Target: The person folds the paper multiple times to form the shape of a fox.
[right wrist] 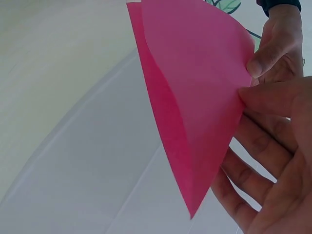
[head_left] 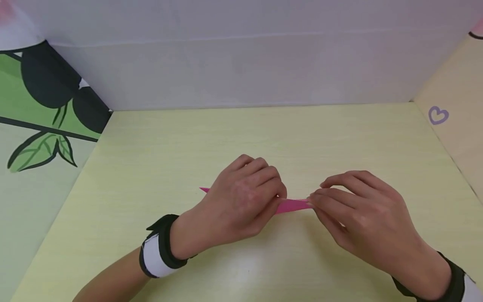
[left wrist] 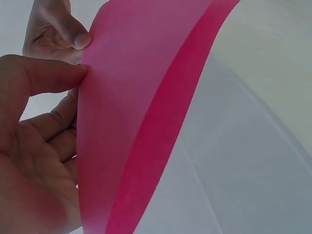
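A folded sheet of pink paper [head_left: 293,206] is held between both hands above the table, mostly hidden behind the left hand in the head view. Its near edge is pinched by the left hand [head_left: 243,201], thumb on one face and fingers behind. Close beside it, the right hand [head_left: 364,220] pinches the same edge between thumb and fingers. In the left wrist view the paper [left wrist: 131,87] shows two layers, a darker one beyond the lighter flap. The right wrist view shows the paper [right wrist: 200,83] tapering to a pointed lower corner, its layers slightly apart.
A pale wooden table [head_left: 170,147] lies beneath the hands. Behind it stands a whitish wall panel [head_left: 245,71]. The left side panel [head_left: 37,201] has painted leaves, and the right one [head_left: 456,142] bears a small purple heart [head_left: 438,115]. Both wrists wear black-and-white bands.
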